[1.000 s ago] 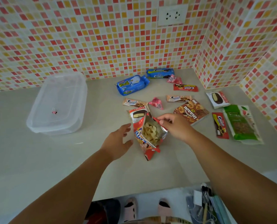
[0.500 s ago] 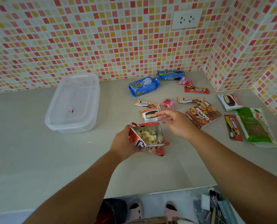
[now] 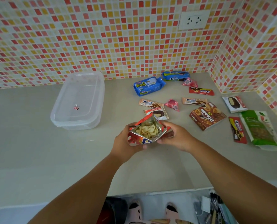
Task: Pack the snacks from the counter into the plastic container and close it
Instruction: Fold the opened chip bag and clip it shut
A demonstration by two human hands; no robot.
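Note:
An opened red chip bag point(image 3: 146, 132) with pale chips showing is held above the counter between both hands. My left hand point(image 3: 124, 143) grips its left side and bottom. My right hand point(image 3: 175, 136) grips its right edge. The clear plastic container point(image 3: 78, 101) sits lidded at the back left, with a small pink binder clip point(image 3: 76, 107) on its lid. Several wrapped snacks lie to the right: a blue biscuit pack point(image 3: 148, 86), a brown cookie box point(image 3: 207, 116), a green pouch point(image 3: 260, 128), a choco pie point(image 3: 157, 113).
The counter ends at a tiled wall behind and a tiled corner on the right. A wall socket point(image 3: 193, 20) sits above the snacks. Bare counter point(image 3: 29, 151) lies left and in front of the hands. Below the front edge are slippered feet and clutter.
The chip bag has been lifted off the counter and turned mouth-up. My left hand took hold of it first, then my right hand came back to grip its right edge.

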